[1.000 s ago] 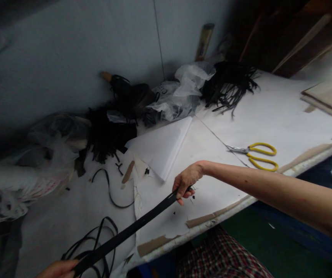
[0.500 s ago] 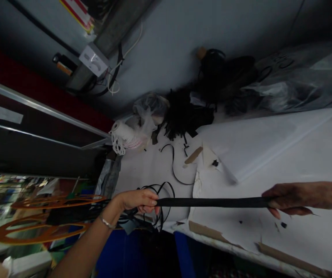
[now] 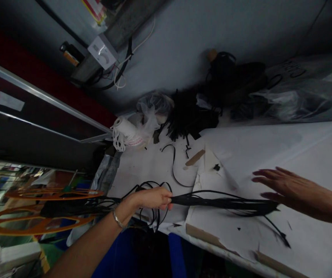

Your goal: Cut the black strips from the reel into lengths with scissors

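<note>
My left hand (image 3: pixel 155 197) is closed around a bundle of thin black cords (image 3: pixel 212 200), which stretches to the right above the white-covered table. At its right end the bundle fans out, and one strand bends down toward the table's front. My right hand (image 3: pixel 281 185) is open, fingers spread, just above and beside that loose end. Whether its lower fingers touch the cords I cannot tell. Left of my left hand, cords run back to an orange reel (image 3: pixel 12 224). Loops of black cord (image 3: pixel 154 185) lie behind my left wrist.
White sheeting (image 3: pixel 270 146) covers the table, with torn cardboard along its front edge. At the back are a white cord spool (image 3: pixel 123 127), a clear plastic bag (image 3: pixel 154 106) and a black cord pile (image 3: pixel 186 116). Blue bins (image 3: pixel 116 255) stand below the front edge.
My right hand has let go of the strip's right end, opened and risen slightly. The taut black strip has spread into separate cords. My left hand has shifted right, still gripping.
</note>
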### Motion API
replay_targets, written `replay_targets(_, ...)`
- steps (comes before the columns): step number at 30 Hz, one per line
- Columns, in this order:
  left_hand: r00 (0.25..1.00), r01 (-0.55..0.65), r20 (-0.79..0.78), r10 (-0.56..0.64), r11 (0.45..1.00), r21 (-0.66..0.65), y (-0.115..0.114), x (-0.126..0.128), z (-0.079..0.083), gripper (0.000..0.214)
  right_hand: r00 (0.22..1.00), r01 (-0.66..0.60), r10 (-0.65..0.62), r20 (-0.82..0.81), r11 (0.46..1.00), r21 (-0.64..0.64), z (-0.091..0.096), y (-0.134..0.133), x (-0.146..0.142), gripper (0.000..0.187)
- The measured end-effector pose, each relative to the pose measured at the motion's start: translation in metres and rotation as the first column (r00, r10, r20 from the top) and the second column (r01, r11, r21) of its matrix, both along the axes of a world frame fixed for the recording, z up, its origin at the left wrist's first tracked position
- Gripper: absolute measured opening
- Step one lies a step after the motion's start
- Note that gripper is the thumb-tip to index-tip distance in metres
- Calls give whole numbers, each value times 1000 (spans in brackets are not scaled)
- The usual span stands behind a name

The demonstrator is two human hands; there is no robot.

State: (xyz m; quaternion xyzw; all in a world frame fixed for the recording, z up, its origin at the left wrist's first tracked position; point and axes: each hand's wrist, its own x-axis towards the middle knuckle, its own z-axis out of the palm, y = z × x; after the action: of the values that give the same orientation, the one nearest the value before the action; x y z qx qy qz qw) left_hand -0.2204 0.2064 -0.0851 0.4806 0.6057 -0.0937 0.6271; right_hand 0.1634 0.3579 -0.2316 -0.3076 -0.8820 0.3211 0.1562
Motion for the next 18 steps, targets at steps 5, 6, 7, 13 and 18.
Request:
replay_targets(5, 995, 96, 4, -97, 993, 73, 11, 21, 0, 20, 904, -428, 417, -97, 866, -257, 79, -68, -129, 43)
replay_targets(6, 994, 106, 5, -107, 991, 85, 12, 23, 0, 19, 897, -441, 429, -107, 851, -284, 85, -78, -149, 38)
replay_targets(7, 994, 112, 3, -113, 989, 94, 13, 24, 0, 19, 893, -447, 440, -100, 836, -319, 86, -86, -165, 32)
replay_targets(13, 998, 67, -17, -65, 992, 110, 6, 18, -18, 19, 914, -394, 393, -97, 812, -429, 63, -98, -189, 28)
replay_targets(18, 997, 5, 77, -8, 999, 37, 3, 11, -28, 14, 901, -428, 397, -174, 748, -507, 55, -94, -186, 25)
